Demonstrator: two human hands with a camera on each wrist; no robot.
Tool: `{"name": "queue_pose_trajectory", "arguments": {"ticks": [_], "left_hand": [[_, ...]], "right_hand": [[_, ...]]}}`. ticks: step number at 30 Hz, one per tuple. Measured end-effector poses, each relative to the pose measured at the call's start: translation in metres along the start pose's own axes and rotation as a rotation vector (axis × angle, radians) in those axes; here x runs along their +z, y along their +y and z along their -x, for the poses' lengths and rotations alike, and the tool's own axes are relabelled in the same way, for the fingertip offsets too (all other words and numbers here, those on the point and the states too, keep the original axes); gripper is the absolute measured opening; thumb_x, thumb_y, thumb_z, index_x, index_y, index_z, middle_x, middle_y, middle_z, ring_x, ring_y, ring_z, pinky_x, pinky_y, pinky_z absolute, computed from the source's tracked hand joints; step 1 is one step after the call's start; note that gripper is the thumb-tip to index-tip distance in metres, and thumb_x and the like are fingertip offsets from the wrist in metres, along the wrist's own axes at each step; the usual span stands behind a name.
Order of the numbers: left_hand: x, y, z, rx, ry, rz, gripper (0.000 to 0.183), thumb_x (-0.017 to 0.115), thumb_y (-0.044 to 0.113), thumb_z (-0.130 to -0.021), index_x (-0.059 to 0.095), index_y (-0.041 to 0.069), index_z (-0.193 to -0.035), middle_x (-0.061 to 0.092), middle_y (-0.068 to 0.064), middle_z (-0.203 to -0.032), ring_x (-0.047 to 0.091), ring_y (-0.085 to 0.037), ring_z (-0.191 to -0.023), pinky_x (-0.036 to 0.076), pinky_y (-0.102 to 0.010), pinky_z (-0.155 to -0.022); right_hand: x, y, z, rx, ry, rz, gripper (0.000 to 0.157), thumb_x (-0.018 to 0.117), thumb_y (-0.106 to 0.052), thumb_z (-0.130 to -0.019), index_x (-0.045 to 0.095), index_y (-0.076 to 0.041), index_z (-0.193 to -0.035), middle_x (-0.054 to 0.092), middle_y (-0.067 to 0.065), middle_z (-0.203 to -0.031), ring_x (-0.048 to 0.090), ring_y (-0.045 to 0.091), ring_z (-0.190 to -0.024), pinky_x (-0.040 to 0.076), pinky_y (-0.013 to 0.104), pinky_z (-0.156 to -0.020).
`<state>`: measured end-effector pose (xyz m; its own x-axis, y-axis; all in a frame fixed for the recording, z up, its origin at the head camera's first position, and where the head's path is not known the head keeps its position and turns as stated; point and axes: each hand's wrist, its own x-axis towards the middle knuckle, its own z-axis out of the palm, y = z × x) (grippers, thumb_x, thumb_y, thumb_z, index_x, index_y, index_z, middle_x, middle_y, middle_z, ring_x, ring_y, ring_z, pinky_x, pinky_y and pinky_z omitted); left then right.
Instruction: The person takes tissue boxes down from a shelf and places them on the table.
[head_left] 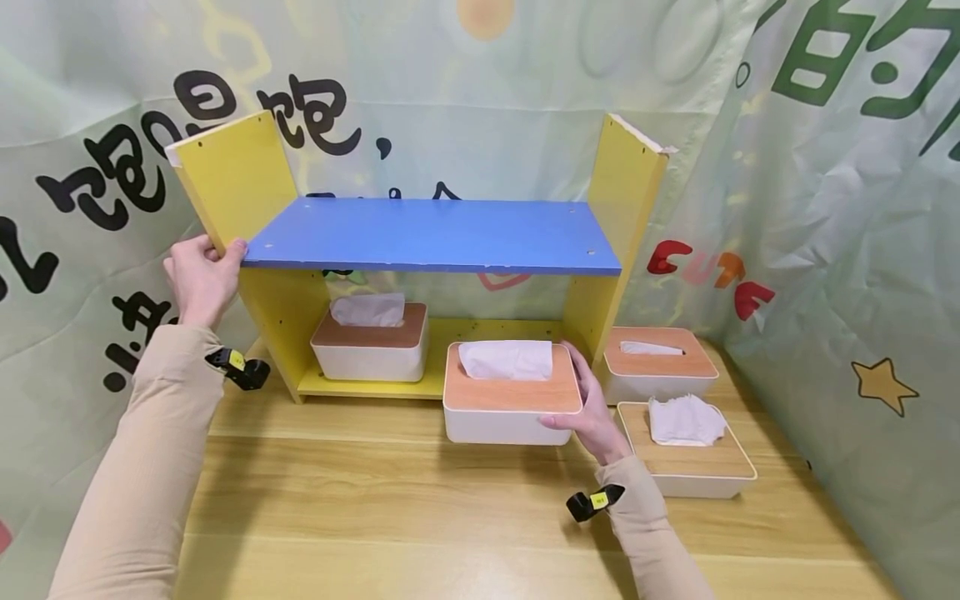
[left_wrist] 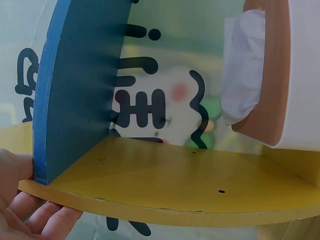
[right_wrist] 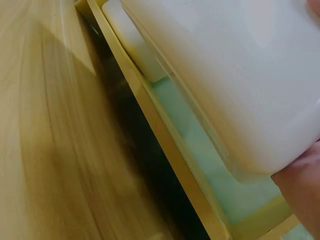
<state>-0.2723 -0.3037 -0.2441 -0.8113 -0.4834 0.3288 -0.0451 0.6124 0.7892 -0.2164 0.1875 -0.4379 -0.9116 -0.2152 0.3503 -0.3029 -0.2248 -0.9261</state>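
My left hand [head_left: 201,279] grips the left side panel of a yellow and blue shelf unit [head_left: 435,237]. In the left wrist view the thumb lies by the blue board's edge, with fingers on the panel's outer side. My right hand [head_left: 596,417] holds a white tissue box [head_left: 487,427] with a wood-look lid by its right end, thumb on the front. This box is raised in front of the lower opening, over the yellow bottom board's edge in the right wrist view. Inside, at the left, sits another tissue box [head_left: 367,363] with a brown lid.
Two more tissue boxes stand on the wooden table [head_left: 360,508] to the right of the shelf: one box [head_left: 652,387] close beside its panel, the other box [head_left: 701,486] nearer the front. A printed cloth [head_left: 825,275] hangs behind and along the sides.
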Motion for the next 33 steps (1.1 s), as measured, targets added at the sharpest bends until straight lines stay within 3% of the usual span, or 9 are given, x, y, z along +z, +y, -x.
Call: {"name": "queue_pose_trajectory", "arguments": {"ticks": [8,22,33], "left_hand": [[0.001,0.0,-0.002,-0.011,-0.004,0.003,0.049,0.058,0.04,-0.097,0.067,0.005,-0.13,0.036,0.044,-0.046,0.036,-0.013,-0.106,0.031,-0.04,-0.109],[0.0,0.0,-0.001,0.011,0.002,0.0,0.049,0.057,0.04,-0.097,0.068,0.004,-0.128,0.036,0.043,-0.045,0.032,-0.004,-0.096,0.031,-0.037,-0.105],[0.0,0.0,0.0,0.001,-0.007,0.005,0.049,0.057,0.04,-0.098,0.067,0.005,-0.13,0.037,0.043,-0.047,0.032,-0.005,-0.097,0.032,-0.039,-0.107]], "right_hand": [[-0.001,-0.002,0.009,0.004,-0.004,0.001,0.119,0.083,0.008,-0.061,0.018,-0.01,-0.159,0.048,-0.004,-0.139,0.053,0.01,-0.12,0.051,0.026,-0.096],[-0.002,-0.003,0.023,0.004,-0.001,0.017,0.121,0.081,0.012,-0.061,0.013,-0.004,-0.16,0.049,-0.006,-0.139,0.052,0.009,-0.12,0.051,0.025,-0.096],[-0.004,-0.002,0.035,0.02,0.004,-0.001,0.12,0.082,0.01,-0.063,0.016,-0.011,-0.161,0.046,-0.005,-0.143,0.051,0.01,-0.122,0.051,0.026,-0.097]]}}
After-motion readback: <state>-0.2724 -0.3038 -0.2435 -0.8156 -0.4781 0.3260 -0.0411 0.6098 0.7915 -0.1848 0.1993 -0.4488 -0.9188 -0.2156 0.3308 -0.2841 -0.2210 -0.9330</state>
